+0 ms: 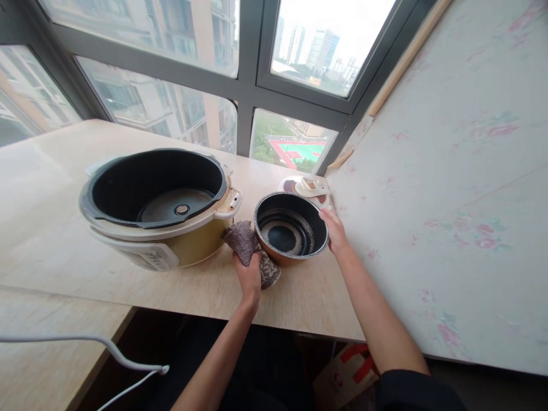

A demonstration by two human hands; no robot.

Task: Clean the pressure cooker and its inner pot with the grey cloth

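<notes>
A round inner pot, dark inside with an orange-brown outer wall, is right of centre. My right hand grips its right rim. At the pot's left side, my left hand is closed on a brown patterned cloth, which lies against the pot's outer wall. Part of the cloth hangs below my fingers. To the left stands the open cooker body, gold-coloured with a black cavity and a round piece at its bottom centre. Whether the pot's base touches the counter is hard to see.
Behind the pot lies a white and brown lid-like part. Windows rise behind the counter, and a flowered wall bounds the right. A white cable crosses the lower left. Under the counter is a paper bag.
</notes>
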